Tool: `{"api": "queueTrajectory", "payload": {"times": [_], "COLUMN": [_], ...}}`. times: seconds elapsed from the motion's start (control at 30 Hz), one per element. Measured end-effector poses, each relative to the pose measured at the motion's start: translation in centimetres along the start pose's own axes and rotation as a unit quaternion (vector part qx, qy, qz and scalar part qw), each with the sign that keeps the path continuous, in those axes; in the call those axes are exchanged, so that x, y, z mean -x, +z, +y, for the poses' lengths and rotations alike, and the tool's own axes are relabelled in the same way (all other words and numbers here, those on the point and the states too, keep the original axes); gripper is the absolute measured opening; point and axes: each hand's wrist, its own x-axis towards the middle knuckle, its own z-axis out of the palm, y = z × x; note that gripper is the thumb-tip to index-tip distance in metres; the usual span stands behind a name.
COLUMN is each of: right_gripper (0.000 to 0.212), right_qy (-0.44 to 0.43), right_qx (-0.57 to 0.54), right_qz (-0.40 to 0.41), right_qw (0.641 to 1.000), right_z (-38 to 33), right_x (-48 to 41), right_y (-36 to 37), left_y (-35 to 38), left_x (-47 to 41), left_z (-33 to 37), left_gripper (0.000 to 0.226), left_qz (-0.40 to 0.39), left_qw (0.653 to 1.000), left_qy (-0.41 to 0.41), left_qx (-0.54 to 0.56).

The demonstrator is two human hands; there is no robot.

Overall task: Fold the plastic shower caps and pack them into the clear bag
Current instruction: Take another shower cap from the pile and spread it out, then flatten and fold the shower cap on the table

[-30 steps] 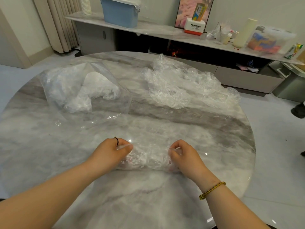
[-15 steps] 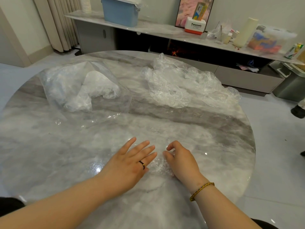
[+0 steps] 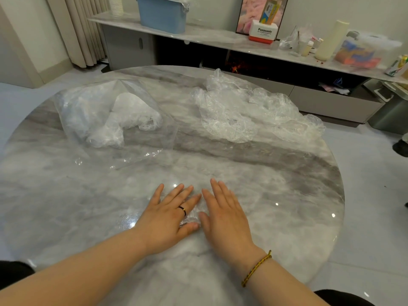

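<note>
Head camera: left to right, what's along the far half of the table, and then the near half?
Far: clear bag → pile of loose shower caps. Near: left hand → folded shower cap → right hand.

Cap [image 3: 194,214] mostly hidden under left hand [image 3: 167,215] and right hand [image 3: 225,215]
Only a crinkled sliver shows between the hands, so its folds cannot be told. How many lie in the bag [image 3: 92,107], far left, or in the pile [image 3: 249,111], far right, is unclear. The top edge cuts the bin [image 3: 162,15]; the bottom edge cuts both forearms [image 3: 77,281].
</note>
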Motion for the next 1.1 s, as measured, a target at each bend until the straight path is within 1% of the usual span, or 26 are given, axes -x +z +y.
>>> {"api": "queueTrajectory", "payload": {"times": [0.03, 0.07, 0.13, 0.17, 0.23, 0.3, 0.43, 0.5, 0.53, 0.57, 0.6, 0.67, 0.7, 0.73, 0.8, 0.83, 0.87, 0.9, 0.97, 1.03, 1.1], "right_gripper": [0.056, 0.066, 0.093, 0.099, 0.102, 0.106, 0.131, 0.134, 0.131, 0.124, 0.111, 0.077, 0.068, 0.063, 0.054, 0.049, 0.045, 0.042, 0.039, 0.037, 0.034], "right_qy": [0.012, 0.02, 0.008, 0.01, 0.006, 0.006, -0.003, -0.002, -0.003, -0.002, -0.002, 0.003, 0.01, 0.021, 0.071, 0.1, 0.126, 0.147, 0.175, 0.182, 0.176], "right_qx": [-0.002, -0.02, -0.037, -0.043, -0.044, -0.046, -0.039, -0.034, -0.032, -0.036, -0.048, -0.08, -0.097, -0.109, -0.105, -0.09, -0.07, -0.052, -0.046, -0.062, -0.084], "right_qz": [-0.017, -0.047, -0.076, -0.101, -0.12, -0.123, -0.137, -0.141, -0.144, -0.149, -0.158, -0.174, -0.162, -0.138, -0.095, -0.086, -0.086, -0.095, -0.114, -0.116, -0.094], "right_qw": [1.0, 0.998, 0.996, 0.994, 0.992, 0.991, 0.99, 0.989, 0.989, 0.988, 0.986, 0.982, 0.982, 0.984, 0.987, 0.987, 0.986, 0.983, 0.977, 0.974, 0.976], "right_z": [0.0, 0.1, 0.4, 0.6, 0.7, 0.8, 1.1, 1.2, 1.2, 1.1, 1.1, 1.5, 1.8, 2.3, 3.2, 3.7, 4.0, 4.4, 4.9, 5.0, 4.7], "right_x": [0.0, 0.0, 0.0, 0.2, 0.3, 0.2, 0.0, -0.1, -0.1, -0.1, -0.2, -0.6, -0.8, -0.9, -1.2, -1.2, -1.3, -1.3, -1.5, -1.6, -1.6], "right_y": [0.1, 0.1, 0.5, 0.6, 0.5, 0.7, 0.8, 0.9, 0.9, 0.7, 0.5, -0.4, -0.8, -1.2, -2.0, -2.4, -2.8, -3.1, -3.5, -3.7, -3.6], "left_y": [0.0, 0.3, 0.1, -0.1, 0.1, 0.1, 0.0, -0.2, -0.2, -0.3, -0.4, -0.7, -1.0, -1.6, -2.9, -3.3, -3.8, -4.2, -4.5, -4.6, -4.9], "left_x": [-0.2, -0.3, 0.0, 0.0, -0.1, -0.1, -0.3, -0.3, -0.2, -0.3, -0.4, -0.6, -0.7, -0.8, -0.8, -1.1, -1.4, -1.7, -2.6, -3.5, -3.9], "left_z": [-0.1, -0.2, -0.1, 0.0, 0.0, -0.1, 0.0, 0.0, 0.0, 0.0, -0.1, -0.2, -0.2, -0.1, 0.1, 0.2, 0.2, 0.4, 0.8, 1.3, 1.7], "left_gripper": [0.097, 0.108, 0.113, 0.116, 0.124, 0.122, 0.116, 0.117, 0.12, 0.125, 0.131, 0.138, 0.138, 0.13, 0.085, 0.062, 0.051, 0.05, 0.057, 0.058, 0.053], "left_qz": [0.004, 0.022, 0.005, -0.008, -0.01, -0.001, -0.017, -0.016, -0.014, -0.017, -0.022, -0.033, -0.035, -0.031, 0.026, 0.052, 0.06, 0.044, -0.014, -0.069, -0.095], "left_qw": [1.0, 1.0, 0.999, 0.999, 0.999, 0.998, 0.997, 0.997, 0.997, 0.997, 0.996, 0.994, 0.989, 0.981, 0.948, 0.931, 0.929, 0.939, 0.963, 0.975, 0.98], "left_qy": [-0.009, -0.001, -0.002, 0.001, 0.003, 0.0, 0.003, 0.001, 0.001, 0.0, 0.0, -0.005, -0.016, -0.032, -0.087, -0.12, -0.137, -0.14, -0.136, -0.14, -0.14], "left_qx": [0.007, 0.006, 0.032, 0.039, 0.043, 0.055, 0.071, 0.078, 0.08, 0.081, 0.084, 0.109, 0.141, 0.188, 0.306, 0.34, 0.34, 0.311, 0.232, 0.158, 0.109]}}
